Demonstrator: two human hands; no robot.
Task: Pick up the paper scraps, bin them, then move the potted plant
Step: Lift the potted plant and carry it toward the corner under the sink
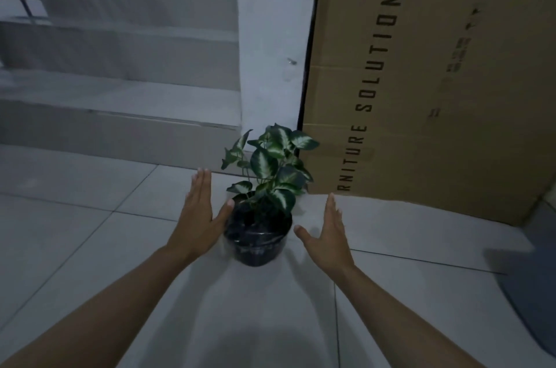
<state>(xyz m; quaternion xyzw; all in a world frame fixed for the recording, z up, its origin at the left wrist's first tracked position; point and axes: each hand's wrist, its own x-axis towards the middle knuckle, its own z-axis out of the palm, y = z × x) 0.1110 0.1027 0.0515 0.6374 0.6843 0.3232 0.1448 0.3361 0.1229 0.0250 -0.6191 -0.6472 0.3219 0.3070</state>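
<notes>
A potted plant (pixel 259 235) with green and white leaves stands upright in a black pot on the pale tiled floor, near the middle of the view. My left hand (pixel 200 211) is flat and open at the pot's left side, its thumb at the rim. My right hand (pixel 328 235) is open to the right of the pot, a small gap away, fingers straight and thumb spread. Neither hand holds anything. No paper scraps or bin are in view.
A large brown cardboard box (pixel 421 91) printed "FURNITURE SOLUTION" leans upright just behind and right of the plant. A white wall pillar (pixel 270 36) stands behind it. Pale stair steps (pixel 114 103) rise at the left. A grey curved object (pixel 532 271) lies at the right edge.
</notes>
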